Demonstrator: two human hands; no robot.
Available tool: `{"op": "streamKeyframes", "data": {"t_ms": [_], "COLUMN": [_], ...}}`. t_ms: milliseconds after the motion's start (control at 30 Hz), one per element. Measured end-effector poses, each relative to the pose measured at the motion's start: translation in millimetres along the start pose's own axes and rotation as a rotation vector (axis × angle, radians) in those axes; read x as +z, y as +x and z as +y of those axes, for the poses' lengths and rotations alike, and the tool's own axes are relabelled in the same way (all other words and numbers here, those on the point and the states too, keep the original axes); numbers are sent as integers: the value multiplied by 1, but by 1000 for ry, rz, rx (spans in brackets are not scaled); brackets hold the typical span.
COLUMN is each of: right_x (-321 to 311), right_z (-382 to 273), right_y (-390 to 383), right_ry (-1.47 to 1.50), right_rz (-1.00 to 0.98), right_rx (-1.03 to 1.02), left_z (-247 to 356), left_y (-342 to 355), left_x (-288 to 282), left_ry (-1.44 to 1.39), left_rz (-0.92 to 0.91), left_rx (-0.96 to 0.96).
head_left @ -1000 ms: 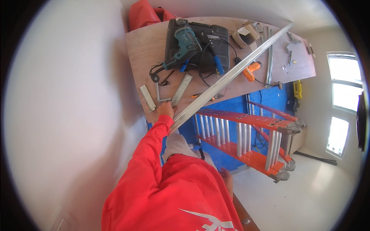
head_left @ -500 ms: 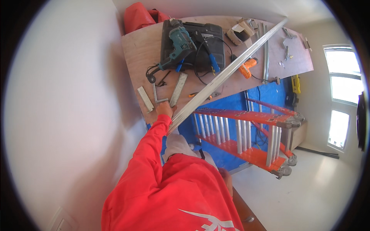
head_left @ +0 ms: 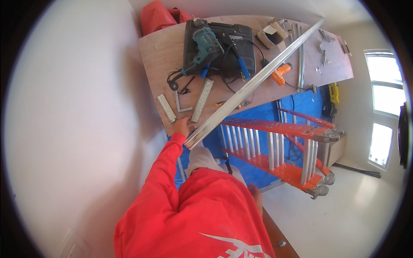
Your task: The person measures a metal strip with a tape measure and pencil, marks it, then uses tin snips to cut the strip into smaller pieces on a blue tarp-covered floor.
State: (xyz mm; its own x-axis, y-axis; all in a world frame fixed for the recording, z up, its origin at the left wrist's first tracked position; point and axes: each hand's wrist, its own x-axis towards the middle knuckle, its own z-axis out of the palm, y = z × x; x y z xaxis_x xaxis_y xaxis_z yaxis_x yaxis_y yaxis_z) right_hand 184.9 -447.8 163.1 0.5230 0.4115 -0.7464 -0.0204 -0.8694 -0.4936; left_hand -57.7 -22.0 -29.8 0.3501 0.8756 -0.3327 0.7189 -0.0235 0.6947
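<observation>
My left hand (head_left: pixel 183 124) is at the worktop's near edge, fingers bent round something I cannot make out. Just above it lies an L-shaped metal bracket (head_left: pixel 183 109), between a short pale strip (head_left: pixel 166 108) and a metal plate (head_left: pixel 202 100). The long metal profile (head_left: pixel 251 88) crosses the worktop diagonally, its near end beside that hand. My right hand (head_left: pixel 254 192) hangs at my right side, mostly hidden by the red sweatshirt.
The plywood worktop (head_left: pixel 157 56) carries a black case (head_left: pixel 241 38), teal drill (head_left: pixel 205 45), orange drill (head_left: pixel 280 74) and cardboard box (head_left: pixel 271 36). Orange ladders (head_left: pixel 279 165) lie on blue covering (head_left: pixel 258 109) to the right. A wall (head_left: pixel 73 129) is at the left.
My left hand has moved down from the bracket toward the worktop's edge. The profile's near end now shows more fully. My body and view have shifted slightly.
</observation>
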Motion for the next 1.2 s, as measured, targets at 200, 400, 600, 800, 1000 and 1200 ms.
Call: {"op": "streamKeyframes", "data": {"t_ms": [200,400,600,800,1000,1200], "right_x": [5,5,14,10,5,29], "right_z": [5,-16,-26,-26,-56,-96], "right_y": [-1,-9,-18,-1,53,158], "right_ry": [26,-11,13,-84,-264,-296], "right_rz": [36,40,145,234,123,-48], "right_rx": [0,-2,7,-103,-271,-630], "left_z": [56,95,115,126,78,-32], "left_y": [4,51,68,-17,-124,-249], "left_x": [-44,-60,-64,-62,-83,-68], "left_ry": [93,-67,-272,-296,-346,-319], "left_rz": [42,67,78,135,198,379], "left_rx": [-71,47,141,100,10,-322]}}
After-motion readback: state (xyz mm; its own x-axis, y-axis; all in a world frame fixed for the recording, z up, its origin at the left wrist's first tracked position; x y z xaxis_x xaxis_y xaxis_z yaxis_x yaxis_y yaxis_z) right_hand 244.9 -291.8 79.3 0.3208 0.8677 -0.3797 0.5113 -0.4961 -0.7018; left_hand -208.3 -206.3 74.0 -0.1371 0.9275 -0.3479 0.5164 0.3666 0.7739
